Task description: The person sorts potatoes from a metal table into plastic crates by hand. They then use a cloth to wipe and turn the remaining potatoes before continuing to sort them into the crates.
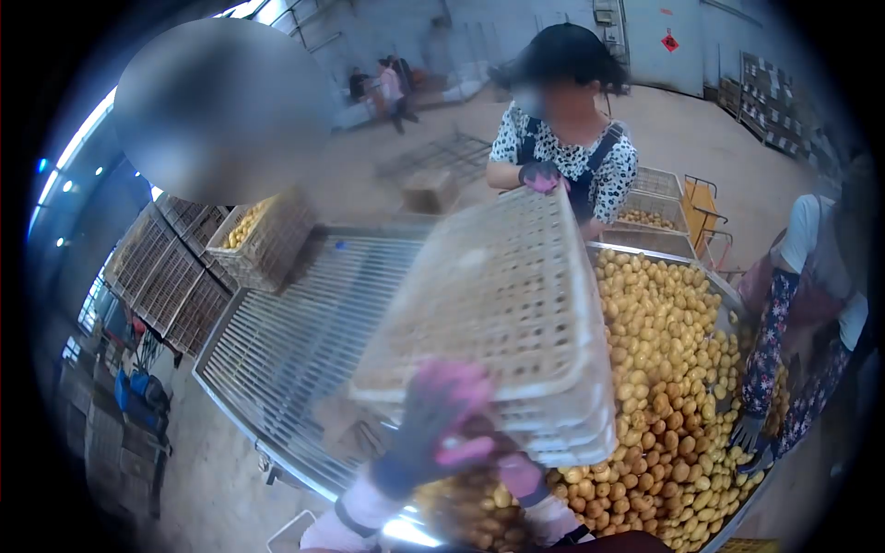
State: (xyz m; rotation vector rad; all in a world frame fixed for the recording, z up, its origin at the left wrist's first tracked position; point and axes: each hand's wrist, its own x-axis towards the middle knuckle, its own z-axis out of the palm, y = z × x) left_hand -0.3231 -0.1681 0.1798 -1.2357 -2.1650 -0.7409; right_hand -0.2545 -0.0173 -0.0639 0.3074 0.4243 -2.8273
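Note:
A stack of nested pale plastic crates (498, 286) with holed bottoms lies tilted across the middle, over the edge of the produce pile. My left hand (429, 424), in a grey glove with pink fingertips, is blurred at the stack's near corner. Its thumb and fingers are spread apart. Just right of it and lower, my right hand (521, 476) wears a similar glove, its fingers mostly hidden. Brownish-yellow, potato-like produce (664, 396) fills the bin on the right, and some lies blurred below my hands. Across from me, a co-worker's gloved hand (542, 177) rests on the stack's far edge.
A slatted metal sorting table (323, 276) extends to the left, with a filled crate (263, 240) at its far corner. Stacked crates (171, 276) stand beyond it. Another worker's gloved hands (751, 438) are in the produce at right. A cardboard box (430, 191) sits behind on the floor.

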